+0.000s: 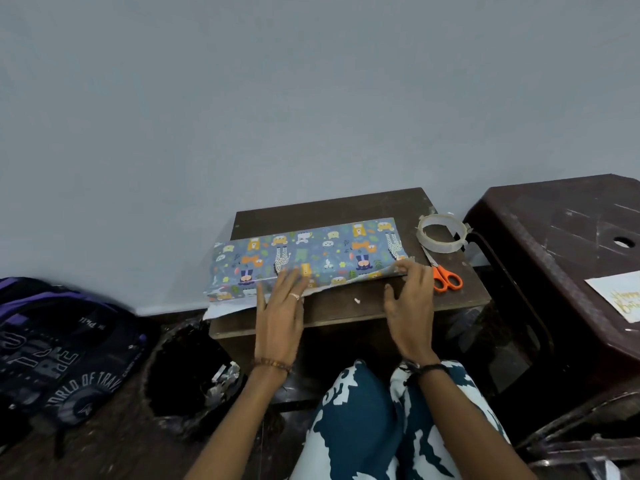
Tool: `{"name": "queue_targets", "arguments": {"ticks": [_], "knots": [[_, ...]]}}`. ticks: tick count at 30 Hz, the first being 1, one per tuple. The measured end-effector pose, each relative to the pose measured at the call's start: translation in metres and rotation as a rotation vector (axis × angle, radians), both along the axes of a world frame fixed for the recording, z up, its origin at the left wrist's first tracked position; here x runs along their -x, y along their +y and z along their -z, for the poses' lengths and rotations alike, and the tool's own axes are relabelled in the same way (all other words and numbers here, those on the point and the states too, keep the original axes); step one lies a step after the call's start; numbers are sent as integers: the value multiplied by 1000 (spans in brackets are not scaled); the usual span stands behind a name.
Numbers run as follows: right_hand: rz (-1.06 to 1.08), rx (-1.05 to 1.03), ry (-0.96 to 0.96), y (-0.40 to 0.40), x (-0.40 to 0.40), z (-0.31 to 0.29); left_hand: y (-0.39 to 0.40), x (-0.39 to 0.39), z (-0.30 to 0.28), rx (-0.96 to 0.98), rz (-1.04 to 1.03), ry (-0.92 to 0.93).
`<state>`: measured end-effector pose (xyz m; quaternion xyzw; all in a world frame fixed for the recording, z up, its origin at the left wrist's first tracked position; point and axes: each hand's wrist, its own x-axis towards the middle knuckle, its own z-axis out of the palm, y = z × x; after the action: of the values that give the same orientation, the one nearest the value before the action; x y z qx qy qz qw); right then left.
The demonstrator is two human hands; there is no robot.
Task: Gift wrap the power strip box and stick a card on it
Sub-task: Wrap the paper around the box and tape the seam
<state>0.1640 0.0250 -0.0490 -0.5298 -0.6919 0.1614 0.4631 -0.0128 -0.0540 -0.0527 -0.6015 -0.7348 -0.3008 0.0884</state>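
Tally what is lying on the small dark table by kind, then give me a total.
Wrapped box: 1
Tape roll: 1
Orange-handled scissors: 1
Total: 3

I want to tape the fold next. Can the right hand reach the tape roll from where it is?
Probably yes. The tape roll lies just beyond the right hand on the same table, nothing between them; only the scissors lie alongside.
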Motion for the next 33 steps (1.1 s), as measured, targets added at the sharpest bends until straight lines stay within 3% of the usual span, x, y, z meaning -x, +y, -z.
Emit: {"name": "queue_targets", "arguments": {"ticks": [5,9,13,20,33], "knots": [[53,-26,-40,6,-11,-1,-27,-2,14,-97,-251,-219],[-51,32,-52,15,-15,5,-36,23,14,-201,-557,-605],[-167,92,43,19,-15,11,-42,60,12,-302,-606,-933],[-204,192,155,25,-18,10,-49,83,12,-245,-325,-986],[-189,217,203,28,-19,9,-28,93,15,-273,-181,-1085]]}}
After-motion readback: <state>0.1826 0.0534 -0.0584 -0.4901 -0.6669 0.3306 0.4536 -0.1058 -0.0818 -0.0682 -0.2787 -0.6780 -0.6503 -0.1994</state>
